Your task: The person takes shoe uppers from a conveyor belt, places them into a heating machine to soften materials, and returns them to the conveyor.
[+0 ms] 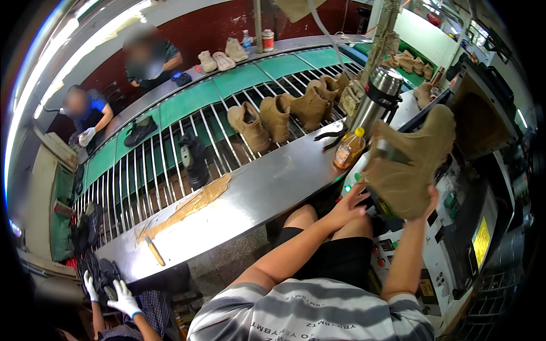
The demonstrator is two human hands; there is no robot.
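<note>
A tan ankle boot (pixel 412 170) is raised at the right, tilted, in front of a machine. My right hand (pixel 430 203) is closed on its lower end, with most of the fingers hidden behind it. My left hand (pixel 351 206) lies just left of the boot, fingers spread and nothing visible in it. Whether those fingertips touch the boot, I cannot tell. Beyond the left hand stand a bottle of amber liquid (pixel 349 149) with a yellow cap and a large steel thermos (pixel 377 94).
A metal bench (pixel 227 210) borders a conveyor of rods (pixel 213 133) carrying several tan boots (pixel 276 118) and dark shoes (pixel 193 159). A yellow-handled tool (pixel 154 252) lies on the bench. A co-worker's white-gloved hands (pixel 124 298) hold dark shoes at lower left. Two people sit across.
</note>
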